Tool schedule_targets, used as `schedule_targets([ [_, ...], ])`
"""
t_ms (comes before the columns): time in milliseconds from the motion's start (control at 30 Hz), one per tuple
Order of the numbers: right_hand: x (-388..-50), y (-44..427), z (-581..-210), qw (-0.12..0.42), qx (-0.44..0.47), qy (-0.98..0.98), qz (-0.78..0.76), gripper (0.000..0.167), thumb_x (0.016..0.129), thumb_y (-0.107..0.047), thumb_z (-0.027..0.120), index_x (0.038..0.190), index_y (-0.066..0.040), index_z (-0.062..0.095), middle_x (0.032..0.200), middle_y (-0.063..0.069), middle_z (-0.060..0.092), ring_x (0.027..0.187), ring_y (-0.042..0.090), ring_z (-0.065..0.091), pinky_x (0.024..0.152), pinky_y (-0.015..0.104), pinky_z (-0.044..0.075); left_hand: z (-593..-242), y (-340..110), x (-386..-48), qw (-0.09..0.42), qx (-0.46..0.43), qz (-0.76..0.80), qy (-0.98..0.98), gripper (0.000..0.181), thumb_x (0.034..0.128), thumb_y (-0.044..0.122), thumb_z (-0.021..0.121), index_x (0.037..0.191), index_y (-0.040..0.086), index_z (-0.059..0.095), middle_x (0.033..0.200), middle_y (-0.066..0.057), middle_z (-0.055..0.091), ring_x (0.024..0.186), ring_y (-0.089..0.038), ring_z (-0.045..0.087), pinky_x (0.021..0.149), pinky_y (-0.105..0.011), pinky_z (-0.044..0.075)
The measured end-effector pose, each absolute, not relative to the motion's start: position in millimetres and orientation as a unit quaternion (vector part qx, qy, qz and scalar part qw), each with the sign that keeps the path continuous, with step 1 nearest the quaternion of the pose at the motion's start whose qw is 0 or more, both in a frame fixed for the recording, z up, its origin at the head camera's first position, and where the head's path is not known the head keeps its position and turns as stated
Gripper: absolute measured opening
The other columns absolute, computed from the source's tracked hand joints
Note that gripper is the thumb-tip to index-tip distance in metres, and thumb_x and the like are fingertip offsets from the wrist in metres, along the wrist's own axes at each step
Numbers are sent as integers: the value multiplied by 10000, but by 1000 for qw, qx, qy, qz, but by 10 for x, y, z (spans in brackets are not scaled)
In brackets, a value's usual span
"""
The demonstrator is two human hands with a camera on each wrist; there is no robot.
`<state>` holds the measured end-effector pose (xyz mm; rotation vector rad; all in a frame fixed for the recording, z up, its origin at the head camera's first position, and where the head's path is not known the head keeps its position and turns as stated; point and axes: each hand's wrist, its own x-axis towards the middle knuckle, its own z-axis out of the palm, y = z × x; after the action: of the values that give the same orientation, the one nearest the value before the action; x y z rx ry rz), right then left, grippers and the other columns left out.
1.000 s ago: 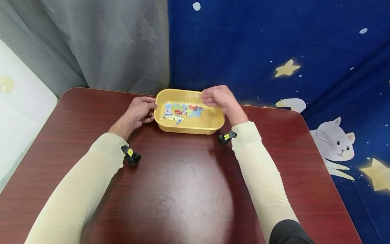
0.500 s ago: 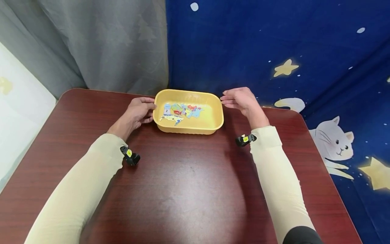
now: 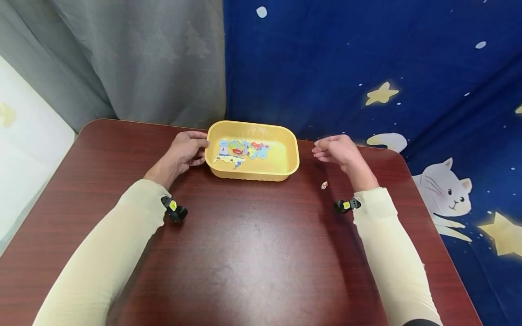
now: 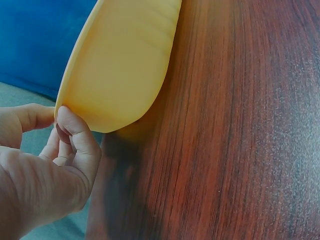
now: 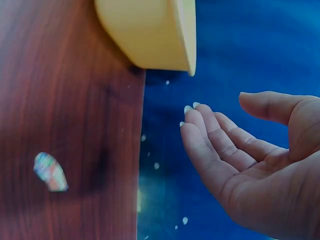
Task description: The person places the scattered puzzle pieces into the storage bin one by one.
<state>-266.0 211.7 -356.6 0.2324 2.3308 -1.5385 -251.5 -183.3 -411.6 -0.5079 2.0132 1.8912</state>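
Note:
A yellow plastic basin [image 3: 254, 174] stands near the table's back edge. Several colourful, irregular flat pieces, like map puzzle pieces [image 3: 230, 159], lie inside it, mostly towards its left. My left hand [image 3: 186, 148] pinches the basin's left end at the rim; the left wrist view shows thumb and fingers [image 4: 75, 130] on either side of the wall. To the right of the basin, my right hand [image 3: 336, 150] hovers with relaxed fingers and holds nothing. A tiny colourful piece [image 3: 324, 185] lies on the table below it, also visible in the right wrist view as a blurred piece [image 5: 51, 172].
The dark red-brown wooden table [image 3: 244, 235] extends in front of the basin. Behind it hang a grey curtain [image 3: 163, 63] and a blue curtain [image 3: 310, 63] with stars and a cat. Small black cameras [image 3: 174, 208] are strapped to both wrists.
My right hand has moved from over the basin's right end out to the right and slightly nearer. The tiny piece on the table has come into full view. My left hand stays on the rim.

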Motion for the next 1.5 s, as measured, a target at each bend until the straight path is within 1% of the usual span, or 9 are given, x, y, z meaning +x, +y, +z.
schedule_targets([
  [167,-2552,2237,-3634,181,75,828,-526,315,975,-94,538,1200,126,544,809,-1,693,736,91,681,714,225,581,-4118,-1827,-2520,166,-178,666,706,346,979,190,568,1316,136,515,1000,-74,556,585,-88,548,565,-202,552],
  [267,-2495,2296,-3674,184,78,835,-512,339,971,-98,539,1212,140,537,789,-28,689,738,84,675,748,241,581,-4114,-1826,-2519,167,-179,665,706,348,977,193,570,1317,138,515,1012,-76,558,592,-89,552,577,-207,556],
  [400,-2425,2360,-3716,186,85,844,-496,357,961,-93,539,1216,156,536,786,-29,686,743,83,665,800,273,578,-4116,-1827,-2524,168,-182,664,705,350,975,189,573,1316,138,513,984,-70,565,587,-91,550,578,-209,556],
  [633,-2314,2440,-3810,194,105,852,-474,334,946,-84,544,1183,151,563,824,10,682,731,77,646,797,277,579,-4114,-1834,-2519,169,-182,665,704,362,973,183,572,1326,134,505,957,-67,566,578,-89,548,560,-201,548],
  [867,-2252,2483,-3927,202,123,854,-462,313,918,-65,576,1155,138,600,829,-2,679,723,72,636,809,288,576,-4119,-1838,-2522,165,-181,665,706,362,967,176,578,1319,133,508,908,-58,576,564,-85,546,553,-205,548],
  [1167,-2213,2503,-4065,205,142,865,-435,293,881,-82,613,1107,100,654,808,-13,689,730,67,616,759,255,577,-4117,-1828,-2531,166,-183,668,702,356,964,169,580,1311,133,509,883,-47,580,563,-89,546,539,-203,542],
  [1300,-2206,2494,-4118,202,138,871,-426,248,869,-78,605,1042,79,689,788,-21,688,723,73,600,745,250,576,-4113,-1824,-2528,167,-185,667,703,357,963,175,583,1310,138,508,903,-51,578,575,-95,550,547,-205,545],
  [1433,-2192,2466,-4149,186,128,889,-399,181,841,-73,627,932,52,722,692,-42,648,676,88,575,680,233,559,-4113,-1823,-2526,166,-186,665,704,358,965,180,581,1314,142,507,937,-60,571,579,-94,549,550,-203,546],
  [1500,-2185,2445,-4160,173,128,905,-366,152,813,-92,664,891,26,721,650,-34,614,660,120,557,614,237,524,-4113,-1824,-2527,165,-187,664,705,356,967,183,580,1314,146,510,949,-64,567,577,-92,547,548,-201,545],
])
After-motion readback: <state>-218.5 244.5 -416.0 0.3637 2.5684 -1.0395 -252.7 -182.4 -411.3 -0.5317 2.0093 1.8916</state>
